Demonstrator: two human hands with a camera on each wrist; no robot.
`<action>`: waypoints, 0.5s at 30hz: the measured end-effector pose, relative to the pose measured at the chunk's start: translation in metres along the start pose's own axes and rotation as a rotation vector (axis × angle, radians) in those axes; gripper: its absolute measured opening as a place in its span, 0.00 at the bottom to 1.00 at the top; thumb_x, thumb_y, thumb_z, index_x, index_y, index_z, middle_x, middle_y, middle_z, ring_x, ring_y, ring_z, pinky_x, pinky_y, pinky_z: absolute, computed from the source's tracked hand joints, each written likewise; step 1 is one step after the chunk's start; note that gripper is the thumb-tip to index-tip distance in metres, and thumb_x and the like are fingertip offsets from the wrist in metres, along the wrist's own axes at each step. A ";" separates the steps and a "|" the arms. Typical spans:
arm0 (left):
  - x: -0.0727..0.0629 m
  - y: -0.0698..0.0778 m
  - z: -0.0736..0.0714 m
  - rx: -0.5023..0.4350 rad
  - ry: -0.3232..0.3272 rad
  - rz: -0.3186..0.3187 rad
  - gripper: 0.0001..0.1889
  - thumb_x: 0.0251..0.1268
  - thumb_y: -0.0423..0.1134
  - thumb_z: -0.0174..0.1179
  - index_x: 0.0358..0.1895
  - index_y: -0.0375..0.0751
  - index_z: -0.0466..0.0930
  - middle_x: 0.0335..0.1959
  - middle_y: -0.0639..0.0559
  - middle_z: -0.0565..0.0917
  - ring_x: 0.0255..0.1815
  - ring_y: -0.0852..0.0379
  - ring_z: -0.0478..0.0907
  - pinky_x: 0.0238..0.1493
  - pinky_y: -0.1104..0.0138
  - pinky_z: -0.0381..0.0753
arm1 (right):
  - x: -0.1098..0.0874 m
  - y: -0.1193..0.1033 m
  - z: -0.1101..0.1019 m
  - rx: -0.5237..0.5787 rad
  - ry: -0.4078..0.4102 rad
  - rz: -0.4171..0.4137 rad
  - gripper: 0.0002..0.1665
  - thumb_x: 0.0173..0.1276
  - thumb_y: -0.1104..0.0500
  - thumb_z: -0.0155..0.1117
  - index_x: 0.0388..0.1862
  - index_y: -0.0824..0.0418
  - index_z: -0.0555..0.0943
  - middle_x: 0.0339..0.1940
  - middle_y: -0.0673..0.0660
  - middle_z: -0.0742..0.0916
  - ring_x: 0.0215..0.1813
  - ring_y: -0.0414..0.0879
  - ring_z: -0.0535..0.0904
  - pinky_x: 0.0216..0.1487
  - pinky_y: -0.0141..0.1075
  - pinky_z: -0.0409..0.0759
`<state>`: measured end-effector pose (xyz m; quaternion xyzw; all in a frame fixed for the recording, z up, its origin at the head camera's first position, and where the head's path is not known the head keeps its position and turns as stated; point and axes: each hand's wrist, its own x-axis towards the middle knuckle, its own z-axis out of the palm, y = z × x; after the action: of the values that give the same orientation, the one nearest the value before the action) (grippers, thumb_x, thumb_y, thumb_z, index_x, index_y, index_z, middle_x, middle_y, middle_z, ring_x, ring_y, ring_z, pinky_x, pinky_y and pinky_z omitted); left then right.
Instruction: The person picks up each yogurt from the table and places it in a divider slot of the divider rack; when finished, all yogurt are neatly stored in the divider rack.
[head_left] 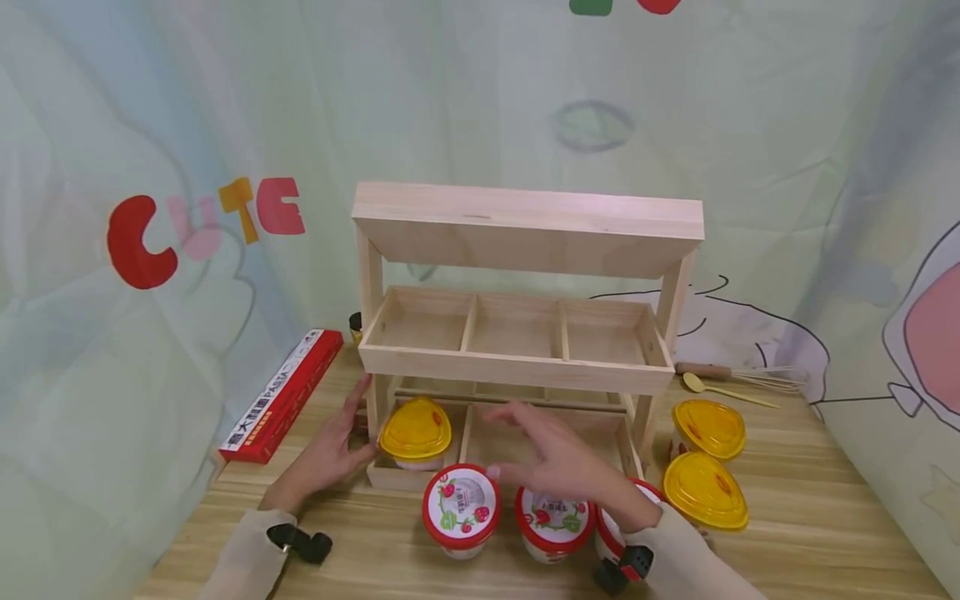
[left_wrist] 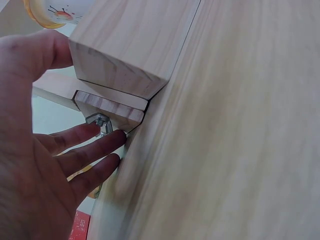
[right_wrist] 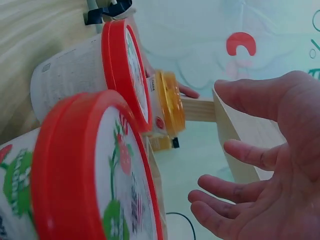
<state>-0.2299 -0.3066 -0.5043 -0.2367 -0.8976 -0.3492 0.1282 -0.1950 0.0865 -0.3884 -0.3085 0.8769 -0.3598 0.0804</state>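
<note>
My left hand (head_left: pixel 330 446) rests against the left side of a two-tier wooden rack (head_left: pixel 517 373). In the left wrist view its thumb touches the tray corner and its fingers lie by a wing nut (left_wrist: pixel 100 120) on the post. A tub with a yellow lid (head_left: pixel 417 429) sits in the lower tray's left compartment. My right hand (head_left: pixel 558 454) is spread, holding nothing, above the red-lidded tubs before the rack. One red-lidded tub (head_left: pixel 461 506) stands left of another (head_left: pixel 555 521); a third (head_left: pixel 611 533) is partly hidden under my right wrist.
Two more yellow-lidded tubs (head_left: pixel 707 492) stand right of the rack. Behind them lie a whisk (head_left: pixel 765 379) and a yellow spoon (head_left: pixel 727 390). A red pasta box (head_left: pixel 281 396) lies at the left. Printed curtains (head_left: pixel 480 100) enclose the table.
</note>
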 end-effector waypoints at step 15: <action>0.001 -0.001 -0.001 0.003 -0.001 0.005 0.60 0.65 0.40 0.71 0.89 0.53 0.34 0.69 0.26 0.78 0.55 0.37 0.90 0.58 0.38 0.89 | -0.042 0.026 -0.033 -0.002 0.065 -0.052 0.30 0.73 0.43 0.72 0.72 0.43 0.77 0.71 0.49 0.85 0.72 0.58 0.82 0.72 0.65 0.81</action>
<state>-0.2309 -0.3076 -0.5044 -0.2389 -0.8977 -0.3472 0.1288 -0.1864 0.1451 -0.3855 -0.3193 0.8711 -0.3708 0.0421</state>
